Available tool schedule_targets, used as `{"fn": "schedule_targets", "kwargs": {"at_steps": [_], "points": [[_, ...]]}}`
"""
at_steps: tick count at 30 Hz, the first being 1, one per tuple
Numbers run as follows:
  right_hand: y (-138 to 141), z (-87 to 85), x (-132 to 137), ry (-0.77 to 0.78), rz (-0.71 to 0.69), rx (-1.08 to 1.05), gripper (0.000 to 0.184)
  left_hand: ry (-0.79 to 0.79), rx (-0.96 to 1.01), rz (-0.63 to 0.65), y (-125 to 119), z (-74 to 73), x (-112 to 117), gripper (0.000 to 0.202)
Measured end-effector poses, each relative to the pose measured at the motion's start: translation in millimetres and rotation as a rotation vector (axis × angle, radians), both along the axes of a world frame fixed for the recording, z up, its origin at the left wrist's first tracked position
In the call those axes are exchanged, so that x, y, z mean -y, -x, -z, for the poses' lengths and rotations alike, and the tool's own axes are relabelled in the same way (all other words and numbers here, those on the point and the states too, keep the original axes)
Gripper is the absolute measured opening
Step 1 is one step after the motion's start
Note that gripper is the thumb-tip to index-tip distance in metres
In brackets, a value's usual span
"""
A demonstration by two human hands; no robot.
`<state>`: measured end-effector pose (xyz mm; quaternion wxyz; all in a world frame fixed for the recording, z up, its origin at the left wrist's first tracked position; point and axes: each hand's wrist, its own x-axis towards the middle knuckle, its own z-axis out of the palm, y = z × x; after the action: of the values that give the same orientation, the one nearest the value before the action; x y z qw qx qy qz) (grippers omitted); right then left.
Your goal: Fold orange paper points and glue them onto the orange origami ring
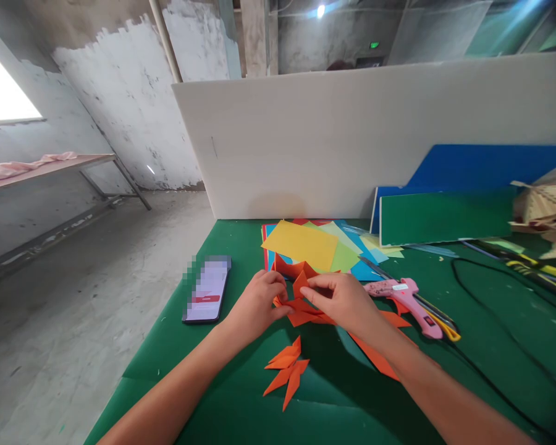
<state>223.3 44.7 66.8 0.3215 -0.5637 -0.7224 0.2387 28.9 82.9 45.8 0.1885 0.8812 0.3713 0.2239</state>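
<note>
Both hands are on a folded orange paper model (301, 306) above the green tabletop. My left hand (262, 296) pinches its left side between thumb and fingers. With thumb and forefinger, my right hand (338, 296) grips an upright folded flap near the middle of the model. Part of the paper is hidden behind the fingers. Nearer to me lie several small pointed orange paper pieces (287, 371) in a loose cluster. Under my right forearm, more orange paper (377, 355) shows on the table.
A phone (208, 290) lies at the left. Coloured paper sheets (301, 243) are spread behind the hands. To the right are a pink hot glue gun (410, 303) and its black cable. A white board (306, 142) stands at the back, with a green board (445, 216) at the right.
</note>
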Motion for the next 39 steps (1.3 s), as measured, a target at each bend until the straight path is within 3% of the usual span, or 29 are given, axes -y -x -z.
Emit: {"fn": "schedule_targets", "kwargs": {"at_steps": [12,27,39], "points": [[2.4,1.0,2.0,-0.018,0.002,0.023,0.022,-0.002,-0.028,-0.023,-1.5,-1.6,1.4,0.014],[2.3,3.6,2.3,-0.01,-0.014,-0.008,0.02,-0.083,-0.091,-0.138,-6.7,-1.9,6.8,0.014],[2.0,4.7,1.9,0.017,-0.023,-0.023,0.018,-0.001,-0.06,-0.166,-12.1,-2.4,10.9,0.007]]}}
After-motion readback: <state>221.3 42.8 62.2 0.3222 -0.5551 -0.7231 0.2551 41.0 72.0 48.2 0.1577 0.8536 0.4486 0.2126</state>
